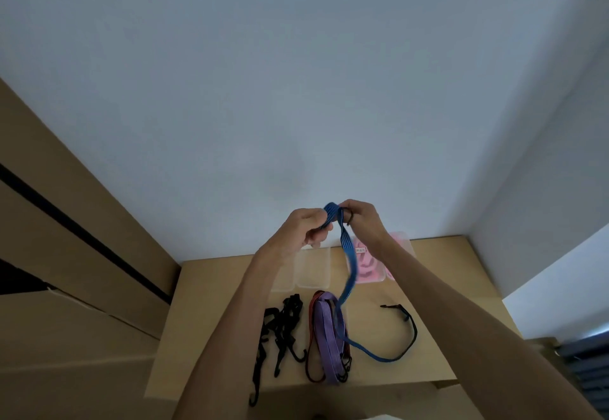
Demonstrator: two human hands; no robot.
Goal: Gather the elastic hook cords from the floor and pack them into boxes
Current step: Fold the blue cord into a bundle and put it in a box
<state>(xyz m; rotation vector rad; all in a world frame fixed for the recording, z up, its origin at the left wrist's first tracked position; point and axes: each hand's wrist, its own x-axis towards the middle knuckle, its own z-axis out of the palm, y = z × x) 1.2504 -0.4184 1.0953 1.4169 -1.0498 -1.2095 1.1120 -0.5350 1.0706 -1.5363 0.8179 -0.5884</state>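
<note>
Both hands up in front of me, folding the blue cord (pixel 349 264). My left hand (pixel 304 226) has fingers curled round the flat strap's folded top; my right hand (pixel 361 218) pinches the same bundle, with a dark hook at its fingers. Rest of the cord hangs down, and its tail curves across the wooden surface (pixel 454 287) to a black end hook.

Step, I judge: coiling this one before boxing. Next move needs more folds taken in, then the drop into a clear plastic box (pixel 313 268).

Cord is flat, ribbed, stretchy-looking webbing. Purple cord (pixel 324 327) lies doubled beside a red one; black cords (pixel 283 327) are tangled, thin, with hooks. Pink cords fill the translucent pink box (pixel 369 263).
</note>
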